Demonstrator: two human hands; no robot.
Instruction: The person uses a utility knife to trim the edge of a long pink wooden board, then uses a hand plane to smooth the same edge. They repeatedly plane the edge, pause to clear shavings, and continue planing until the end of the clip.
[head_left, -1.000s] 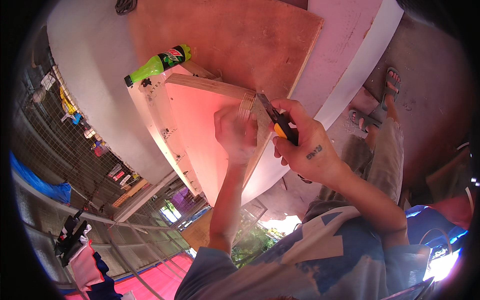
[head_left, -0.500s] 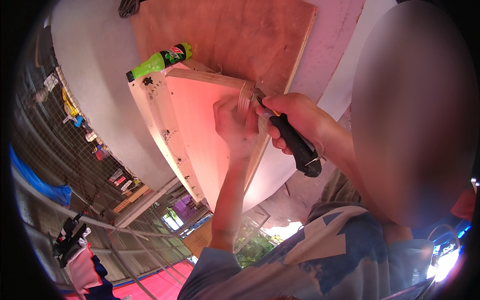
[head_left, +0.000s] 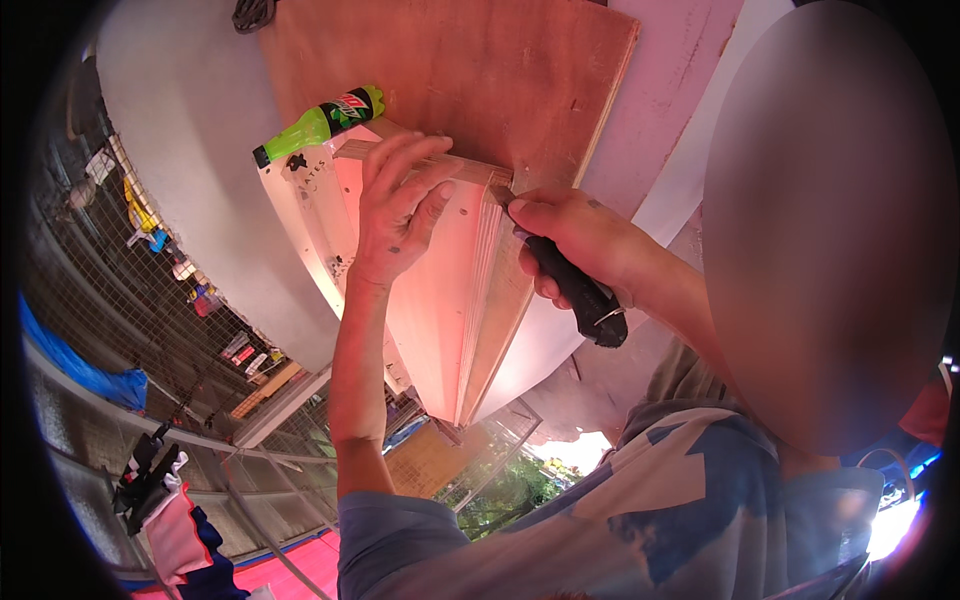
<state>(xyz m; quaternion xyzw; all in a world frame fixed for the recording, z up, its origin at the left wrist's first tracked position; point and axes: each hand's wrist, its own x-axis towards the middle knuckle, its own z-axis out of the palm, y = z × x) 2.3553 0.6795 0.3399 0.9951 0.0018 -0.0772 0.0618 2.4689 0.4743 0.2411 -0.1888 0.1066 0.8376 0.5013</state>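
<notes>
A utility knife [head_left: 570, 280] with a black handle is gripped in my right hand [head_left: 575, 235]. Its blade end reaches the top corner of a pale wooden box-like piece [head_left: 425, 310], where layered plywood edges meet. My left hand [head_left: 398, 205] is open, fingers apart, over the upper edge strip [head_left: 475, 168] of that piece; whether the fingertips press on it I cannot tell. A green plastic bottle [head_left: 315, 128] with a dark cap and label lies on its side across the far left end of the wood.
Behind the piece is a large reddish-brown plywood sheet [head_left: 450, 70]. A pale grey surface [head_left: 200, 170] spreads to the left, beside wire mesh [head_left: 190, 290] with assorted items behind it. Clothes [head_left: 180, 530] hang at the lower left, and a blue tarp [head_left: 80, 365] above them.
My left hand has moved up and left, from beside the knife to the upper edge, and its fingers have spread. The knife stays near the corner, shifted slightly left.
</notes>
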